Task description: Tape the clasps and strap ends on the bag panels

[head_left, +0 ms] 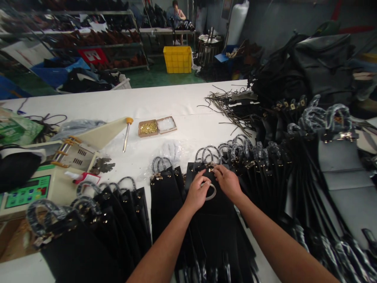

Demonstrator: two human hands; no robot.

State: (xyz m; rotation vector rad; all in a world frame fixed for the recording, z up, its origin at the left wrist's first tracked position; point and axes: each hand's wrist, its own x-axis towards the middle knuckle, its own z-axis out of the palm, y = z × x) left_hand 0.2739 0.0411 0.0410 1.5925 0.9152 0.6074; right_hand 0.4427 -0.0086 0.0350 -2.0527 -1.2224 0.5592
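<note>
A black bag panel (216,224) with plastic-wrapped loop handles (208,153) lies in front of me. My left hand (197,192) is closed on a pale, narrow ring that looks like a roll of tape (211,192), hanging by the thumb. Beside it, my right hand (228,181) has its fingertips pinched together at the panel's top edge, next to a gold-coloured clasp (211,170). What those fingertips hold is too small to make out. Another black panel (165,196) with wrapped handles lies just left of my hands.
More black panels (118,216) fan out at left, others (262,173) at right. A beige machine (53,188) stands on the white table (176,100). Farther back are a small box of gold-coloured hardware (148,128), dark cords (226,108), a yellow crate (177,59) and a seated person (178,15).
</note>
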